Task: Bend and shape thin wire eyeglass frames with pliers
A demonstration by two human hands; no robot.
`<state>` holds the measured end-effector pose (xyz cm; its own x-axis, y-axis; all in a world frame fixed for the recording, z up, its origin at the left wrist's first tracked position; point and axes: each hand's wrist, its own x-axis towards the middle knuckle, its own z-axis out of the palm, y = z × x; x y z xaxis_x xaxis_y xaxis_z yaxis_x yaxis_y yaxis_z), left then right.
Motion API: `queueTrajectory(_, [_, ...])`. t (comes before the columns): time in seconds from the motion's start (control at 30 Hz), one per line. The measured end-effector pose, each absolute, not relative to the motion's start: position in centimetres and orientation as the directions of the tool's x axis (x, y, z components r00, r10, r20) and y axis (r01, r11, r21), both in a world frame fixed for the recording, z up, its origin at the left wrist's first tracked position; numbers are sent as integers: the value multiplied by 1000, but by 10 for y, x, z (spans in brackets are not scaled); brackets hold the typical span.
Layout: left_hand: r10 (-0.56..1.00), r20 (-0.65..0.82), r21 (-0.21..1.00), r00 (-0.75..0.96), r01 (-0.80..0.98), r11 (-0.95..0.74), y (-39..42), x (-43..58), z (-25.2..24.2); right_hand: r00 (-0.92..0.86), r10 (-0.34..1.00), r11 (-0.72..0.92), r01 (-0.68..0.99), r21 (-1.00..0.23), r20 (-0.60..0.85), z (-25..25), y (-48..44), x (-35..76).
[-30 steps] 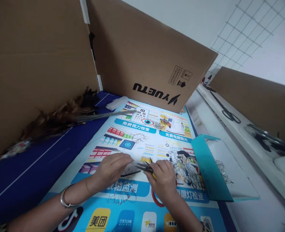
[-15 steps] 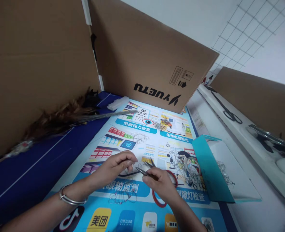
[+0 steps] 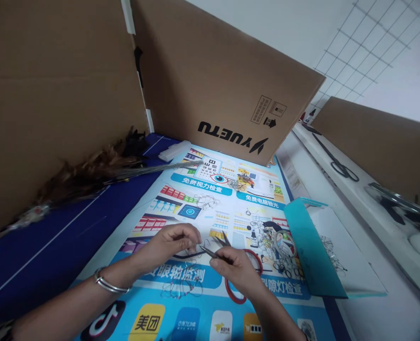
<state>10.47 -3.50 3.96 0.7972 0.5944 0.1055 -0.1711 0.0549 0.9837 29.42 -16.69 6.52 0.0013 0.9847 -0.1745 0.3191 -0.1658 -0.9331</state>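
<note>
My left hand [image 3: 179, 240], with a silver bangle [image 3: 111, 283] at its wrist, has its thumb and fingers pinched together around a small piece of thin wire. To its right, my right hand [image 3: 235, 267] is closed on dark pointed tweezers [image 3: 210, 252], whose tip reaches close to my left fingertips. Red-handled scissors [image 3: 254, 261] lie beside and partly under my right hand, with their blades pointing away. Below my hands a loose tangle of thin wire pieces [image 3: 182, 286] rests on the printed sheet [image 3: 199, 222].
A pile of wire loops [image 3: 279, 248] lies right of my hands, beside an open teal box [image 3: 313, 251] with more wire inside. Brown feathers [image 3: 89, 166] lie at the left. Cardboard panels [image 3: 224, 71] stand behind. Black scissors [image 3: 338, 163] lie on a white ledge.
My left hand has turned slightly and its forearm has shifted a little to the right. My right hand and the tweezers have hardly moved.
</note>
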Motion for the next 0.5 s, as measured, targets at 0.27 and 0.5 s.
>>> queueTrajectory(0.27, [528, 78, 958, 846, -210, 194, -39, 106, 37, -52, 980, -165, 308, -937, -190, 66, -166, 293])
queueTrajectory(0.5, [485, 21, 951, 874, -167, 261, -38, 105, 38, -57, 979, -168, 301, -939, -193, 65, -166, 293])
